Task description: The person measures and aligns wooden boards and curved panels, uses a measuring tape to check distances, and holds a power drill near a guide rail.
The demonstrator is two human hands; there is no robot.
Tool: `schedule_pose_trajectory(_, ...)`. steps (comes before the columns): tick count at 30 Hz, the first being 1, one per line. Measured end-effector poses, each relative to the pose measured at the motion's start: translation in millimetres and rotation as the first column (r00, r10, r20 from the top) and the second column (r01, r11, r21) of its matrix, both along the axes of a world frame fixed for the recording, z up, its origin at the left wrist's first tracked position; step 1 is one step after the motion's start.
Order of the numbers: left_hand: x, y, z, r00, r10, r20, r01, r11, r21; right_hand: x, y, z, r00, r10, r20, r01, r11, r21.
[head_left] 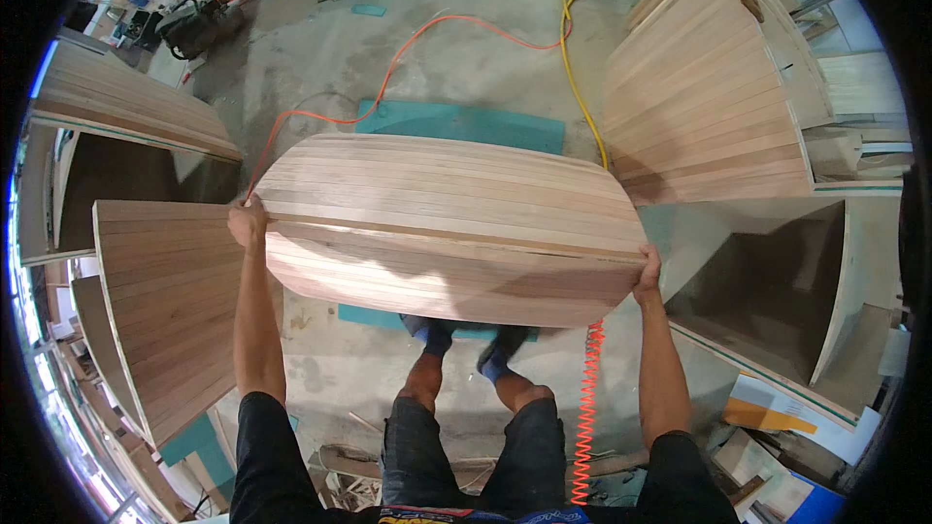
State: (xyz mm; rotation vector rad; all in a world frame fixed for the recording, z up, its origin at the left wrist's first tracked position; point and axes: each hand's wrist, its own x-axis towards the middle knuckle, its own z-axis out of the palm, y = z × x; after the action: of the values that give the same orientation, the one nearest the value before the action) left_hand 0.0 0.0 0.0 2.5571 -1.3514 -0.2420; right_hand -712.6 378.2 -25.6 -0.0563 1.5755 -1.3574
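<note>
Over the grey floor (505, 68), a slatted wooden piece (437, 194) with rounded ends spans crosswise, a seam running along its length. A teal sheet (461, 123) shows past its far and near edges, and a coiled orange hose (584, 427) runs near its right end. Well apart, the left hand (248, 221) is clamped on the piece's left end, the right hand (648, 274) on its right end.

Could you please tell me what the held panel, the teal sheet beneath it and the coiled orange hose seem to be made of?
Held panel: matte wood, seemingly unvarnished, by its pale grain and strips. Teal sheet: perhaps painted board or plastic; its flat colour leaves that open. Coiled orange hose: probably smooth plastic, by its bright, tight coils.
</note>
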Motion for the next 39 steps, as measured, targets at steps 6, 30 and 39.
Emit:
schedule_pose_trajectory(6,9,8,-16,0.990,-0.014,0.137,0.023,0.998,-0.066,5,8,1,0.994,-0.082,0.072,0.081,0.996,0.021)
schedule_pose_trajectory(30,-127,18,-11,0.986,-0.146,0.081,0.158,0.973,-0.168,-25,174,3,0.981,-0.194,0.019,0.193,0.980,0.055)
schedule_pose_trajectory(39,-110,21,-7,0.978,-0.206,-0.014,0.200,0.960,-0.198,5,170,48,0.968,-0.232,0.091,0.227,0.972,0.069)
